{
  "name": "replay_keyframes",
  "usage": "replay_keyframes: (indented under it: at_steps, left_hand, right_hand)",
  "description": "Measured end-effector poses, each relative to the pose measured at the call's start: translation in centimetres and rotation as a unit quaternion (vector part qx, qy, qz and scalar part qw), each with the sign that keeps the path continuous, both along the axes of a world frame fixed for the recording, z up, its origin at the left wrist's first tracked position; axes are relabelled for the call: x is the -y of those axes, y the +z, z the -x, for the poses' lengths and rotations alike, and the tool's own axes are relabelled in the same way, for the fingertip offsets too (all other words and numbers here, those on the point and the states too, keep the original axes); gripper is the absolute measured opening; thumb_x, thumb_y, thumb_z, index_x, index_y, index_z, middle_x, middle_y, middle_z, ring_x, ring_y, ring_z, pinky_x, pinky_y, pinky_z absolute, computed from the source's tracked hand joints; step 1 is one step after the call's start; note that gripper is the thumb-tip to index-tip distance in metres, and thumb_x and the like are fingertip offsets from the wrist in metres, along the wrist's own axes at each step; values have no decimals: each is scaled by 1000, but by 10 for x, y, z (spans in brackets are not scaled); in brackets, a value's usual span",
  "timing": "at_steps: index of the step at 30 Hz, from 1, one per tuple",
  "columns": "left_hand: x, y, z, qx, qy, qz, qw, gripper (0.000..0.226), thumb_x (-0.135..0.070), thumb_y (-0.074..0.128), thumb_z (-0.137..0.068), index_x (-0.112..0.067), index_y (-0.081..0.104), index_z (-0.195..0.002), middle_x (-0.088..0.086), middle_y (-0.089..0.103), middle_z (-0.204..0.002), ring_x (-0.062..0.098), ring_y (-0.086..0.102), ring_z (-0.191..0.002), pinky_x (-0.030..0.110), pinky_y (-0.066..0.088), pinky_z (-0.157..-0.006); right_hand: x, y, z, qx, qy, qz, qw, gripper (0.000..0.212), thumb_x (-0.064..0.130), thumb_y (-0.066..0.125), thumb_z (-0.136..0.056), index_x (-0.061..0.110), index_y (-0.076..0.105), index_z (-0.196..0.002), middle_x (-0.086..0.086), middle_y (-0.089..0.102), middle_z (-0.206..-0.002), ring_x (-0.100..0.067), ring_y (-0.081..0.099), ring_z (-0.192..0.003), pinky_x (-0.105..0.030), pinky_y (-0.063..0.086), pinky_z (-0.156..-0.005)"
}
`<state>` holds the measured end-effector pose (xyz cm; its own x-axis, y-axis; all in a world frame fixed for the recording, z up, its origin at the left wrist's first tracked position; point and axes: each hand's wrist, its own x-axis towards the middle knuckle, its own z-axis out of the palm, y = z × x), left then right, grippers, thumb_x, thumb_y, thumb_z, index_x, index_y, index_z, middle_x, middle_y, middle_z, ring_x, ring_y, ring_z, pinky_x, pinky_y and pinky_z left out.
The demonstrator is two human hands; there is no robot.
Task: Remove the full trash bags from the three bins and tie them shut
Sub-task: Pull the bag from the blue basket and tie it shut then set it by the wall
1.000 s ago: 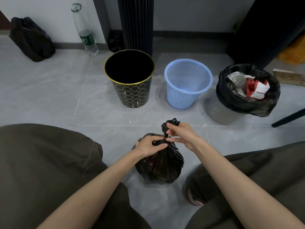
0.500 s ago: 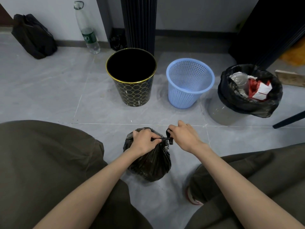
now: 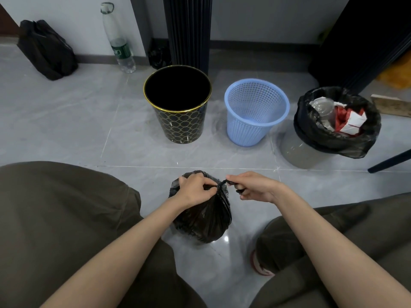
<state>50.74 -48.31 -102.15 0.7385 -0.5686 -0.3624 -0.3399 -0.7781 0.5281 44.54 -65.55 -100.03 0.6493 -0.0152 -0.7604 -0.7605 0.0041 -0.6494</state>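
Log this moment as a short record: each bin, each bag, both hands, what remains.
black gold-patterned round bin: no bag over its rim
light blue plastic mesh bin: no bag, empty
clear bin: far right, lined with open black bag of trash
small black plastic trash bag: on the floor between the knees
left hand: grips the bag's gathered neck
right hand: pinches the loose end beside the neck
remaining: finish this knot, then pull and tie the right bin's bag

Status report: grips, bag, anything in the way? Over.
Left grip and right grip pinch the twisted neck of the black bag. Bag on floor. Other full bag in its bin, untied. Nothing in the way.
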Motion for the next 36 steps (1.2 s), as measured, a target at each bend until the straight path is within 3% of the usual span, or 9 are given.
replay_keyframes:
  at_steps: [4,9,13,15,18,22,26,32,36]
  left_hand:
    - [2,-3,6,-17,24,24,999,35,-61,63,-72,-36,68,-97,-10,59,-104,10,47,-112,34,22,-95]
    - [6,-3,7,7,58,37,998,21,-46,61,-82,-33,73,-95,-14,51,-74,11,52,-103,32,21,-84]
    - [6,-9,9,34,38,25,998,22,-43,59,-84,-34,73,-99,-10,57,-91,14,51,-107,30,18,-82]
    - [6,-11,9,47,33,21,998,24,-43,58,-85,-33,72,-102,-7,62,-103,14,50,-112,29,16,-81]
    - [5,-10,7,67,34,24,997,23,-41,58,-86,-34,70,-104,-6,63,-108,14,50,-114,27,12,-78]
    - [3,-8,6,63,32,20,997,24,-40,58,-87,-34,69,-107,-4,64,-113,13,46,-121,26,9,-78]
    - [2,-10,5,46,28,23,998,24,-41,58,-87,-34,69,-108,-4,65,-111,13,45,-121,26,10,-80]
    - [3,-8,5,40,26,25,999,22,-44,57,-86,-40,69,-104,-4,64,-102,15,52,-107,30,16,-79]
    - [5,-8,6,36,26,15,999,25,-44,58,-86,-39,68,-107,-4,66,-105,15,53,-110,30,19,-82]
  right_hand:
    - [-7,4,0,-35,-80,-92,992,18,33,60,-90,18,69,-87,11,26,-45,-5,23,-39,-17,37,-54]
    - [-12,-3,1,-39,-186,-155,970,25,33,58,-92,16,70,-107,10,27,-44,-5,22,-36,-14,36,-49]
    - [-19,-14,4,87,-7,219,972,38,39,53,-93,5,70,-86,2,48,-55,-13,46,-50,-24,37,-54]
    - [-20,-14,6,135,160,443,872,38,45,42,-96,20,64,-76,-1,61,-72,-21,60,-78,-28,37,-65]
    - [-17,-15,7,162,269,555,770,39,45,31,-99,23,62,-89,-3,66,-100,-26,58,-100,-32,36,-73]
    - [-15,-25,4,195,182,366,891,44,39,41,-98,15,47,-61,-7,51,-75,-21,50,-81,-36,40,-74]
    - [-23,-20,7,133,-36,102,985,31,38,49,-95,14,55,-76,1,47,-71,-10,43,-67,-23,37,-65]
    - [-32,-27,3,64,-304,-218,925,26,28,50,-96,9,64,-88,-1,58,-81,-16,59,-102,-27,48,-91]
    - [-37,-30,2,54,-391,-283,874,20,28,52,-95,14,55,-81,-1,73,-88,-13,69,-85,-23,55,-70]
